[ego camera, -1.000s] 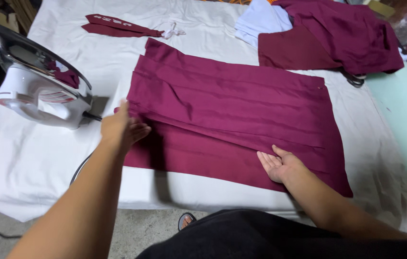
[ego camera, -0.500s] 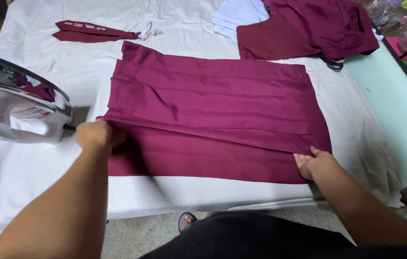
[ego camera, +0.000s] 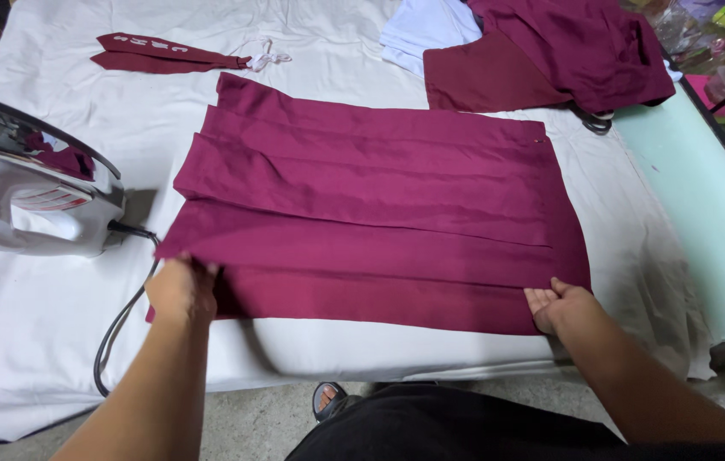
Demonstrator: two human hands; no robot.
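My left hand (ego camera: pixel 181 288) and right hand (ego camera: pixel 564 307) each pinch a near corner of the maroon pleated skirt (ego camera: pixel 380 205), soft, light cloth best held by its edges.

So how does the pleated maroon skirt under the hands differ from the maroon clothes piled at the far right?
The pleated skirt lies spread flat with its folds straight; the pile of clothes is rumpled and heaped. The skirt is held at both near corners by the left hand and right hand; the pile is untouched. The skirt lies alone; the pile overlaps a pale blue garment. Both are maroon and lie on the white sheet.
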